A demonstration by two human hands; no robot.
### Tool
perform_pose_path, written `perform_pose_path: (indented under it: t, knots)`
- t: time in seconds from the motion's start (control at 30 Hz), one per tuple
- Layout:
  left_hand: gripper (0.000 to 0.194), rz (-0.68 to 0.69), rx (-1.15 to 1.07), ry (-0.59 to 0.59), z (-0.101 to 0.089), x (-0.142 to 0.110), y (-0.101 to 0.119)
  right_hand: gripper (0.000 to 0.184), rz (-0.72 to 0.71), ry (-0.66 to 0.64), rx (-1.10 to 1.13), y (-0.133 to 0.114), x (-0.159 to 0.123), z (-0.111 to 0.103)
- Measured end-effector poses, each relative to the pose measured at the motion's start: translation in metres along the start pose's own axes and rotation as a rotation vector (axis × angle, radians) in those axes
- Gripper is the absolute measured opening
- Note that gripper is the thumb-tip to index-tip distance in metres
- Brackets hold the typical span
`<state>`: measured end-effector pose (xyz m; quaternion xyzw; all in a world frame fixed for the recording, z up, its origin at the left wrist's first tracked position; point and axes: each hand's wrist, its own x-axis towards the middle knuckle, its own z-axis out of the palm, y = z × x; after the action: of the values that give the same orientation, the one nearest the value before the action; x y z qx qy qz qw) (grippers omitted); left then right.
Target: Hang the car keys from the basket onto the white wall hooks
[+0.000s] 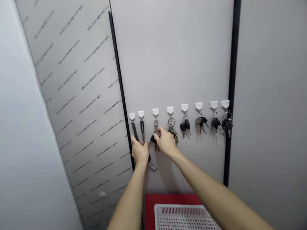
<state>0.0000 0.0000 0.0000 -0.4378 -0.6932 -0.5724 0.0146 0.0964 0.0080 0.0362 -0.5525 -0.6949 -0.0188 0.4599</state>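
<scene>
A row of white hooks (170, 110) on the wall carries several key bunches. My left hand (140, 152) is closed around the lower part of the keys on the left, below two dark strap keyrings (142, 127). A flat metal tag (152, 166) sticks out below that hand, and its fingertips are partly hidden. My right hand (166, 141) pinches a bunch of keys with a black head (153, 138), which hangs from the third hook on a silvery clip (156, 124). Just behind its fingers, a bunch with a large ring (171, 121) hangs from the fourth hook.
More black-headed keys (185, 125) hang to the right, the last bunch (227, 124) against a dark vertical strip (232, 86). Below, a white perforated basket (184, 210) stands on a red surface (171, 198). A panel with printed lettering (77, 99) is at left.
</scene>
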Motion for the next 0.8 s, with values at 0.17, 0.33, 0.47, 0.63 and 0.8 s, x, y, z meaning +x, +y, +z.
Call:
perform_pose_path:
  t: [0.17,0.33,0.47,0.63,0.8]
  knots:
    - [0.012,0.053,-0.216,-0.072,-0.020,0.015,0.005,0.026,-0.060,0.069,0.109,-0.003,0.010,-0.015]
    - [0.014,0.098,-0.548,-0.058,-0.049,0.043,0.036,0.027,-0.176,0.129,0.239,-0.020,0.032,-0.048]
    - [0.013,0.083,-0.755,-0.102,-0.070,0.054,0.059,0.028,-0.286,-0.034,0.255,-0.025,0.035,-0.058]
    - [0.013,0.032,-0.770,-0.416,-0.069,0.015,0.045,0.025,-0.331,-0.330,0.218,-0.002,0.003,-0.049]
    - [0.013,-0.133,-0.671,-0.642,-0.029,-0.065,0.003,0.023,-0.245,-0.651,0.251,0.050,-0.058,-0.028]
